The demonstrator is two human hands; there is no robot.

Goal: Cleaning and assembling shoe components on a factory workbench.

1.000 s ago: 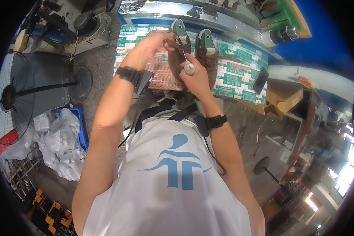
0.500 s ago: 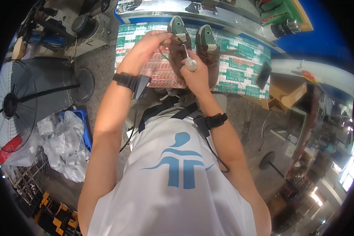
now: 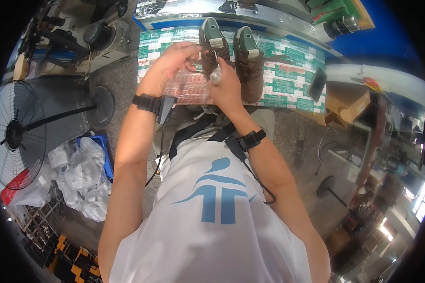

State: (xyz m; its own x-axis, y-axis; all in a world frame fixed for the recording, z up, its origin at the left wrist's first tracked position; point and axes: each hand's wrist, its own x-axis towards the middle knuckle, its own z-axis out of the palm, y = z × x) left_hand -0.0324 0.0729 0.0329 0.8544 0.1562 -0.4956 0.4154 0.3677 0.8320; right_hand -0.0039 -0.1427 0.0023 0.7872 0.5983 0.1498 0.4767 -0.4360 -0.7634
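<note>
One slip of the tool (image 3: 216,76) my right hand (image 3: 227,89) grips could jab my left hand (image 3: 180,57) — curled, hold unclear — beside the shoe (image 3: 215,43).

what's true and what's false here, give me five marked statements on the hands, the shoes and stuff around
1. The right hand holds a tool with a rounded, pale handle. True.
2. Two brown shoes stand side by side on a patterned surface. True.
3. The left hand grips the tool's handle. False: the left hand is at the left shoe.
4. A black phone-like object lies left of the shoes. False: the phone-like object lies to their right.
5. A blue crate is on the person's left. True.
</note>
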